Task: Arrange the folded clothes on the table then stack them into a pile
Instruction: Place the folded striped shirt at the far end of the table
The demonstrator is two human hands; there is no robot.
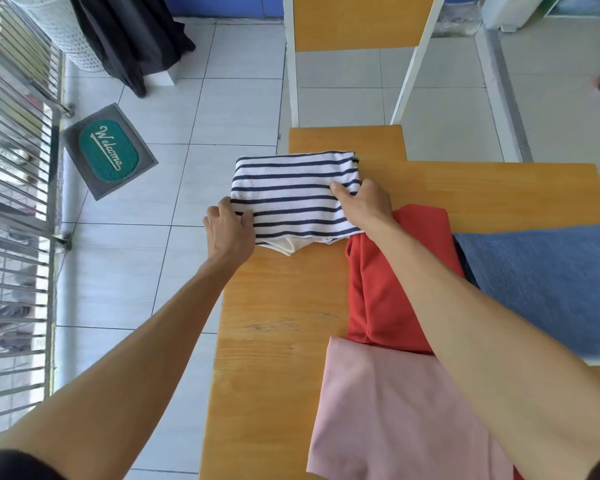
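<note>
A folded white cloth with navy stripes [291, 192] lies at the far left corner of the wooden table [278, 306], partly overhanging its left edge. My left hand [227, 230] grips its near left edge, thumb on top. My right hand [364, 206] grips its right edge. A folded red cloth [388, 289] lies to the right of it, under my right forearm. A folded pink cloth [395, 417] lies nearest me and overlaps the red one. A folded blue towel [548, 282] lies at the right.
A wooden chair [357, 22] with white legs stands behind the table. On the tiled floor to the left lie a green welcome mat [109, 148] and a metal gate [14, 168]. A white perforated bin [66, 32] and a dark hanging cloth [129, 36] stand at the far left.
</note>
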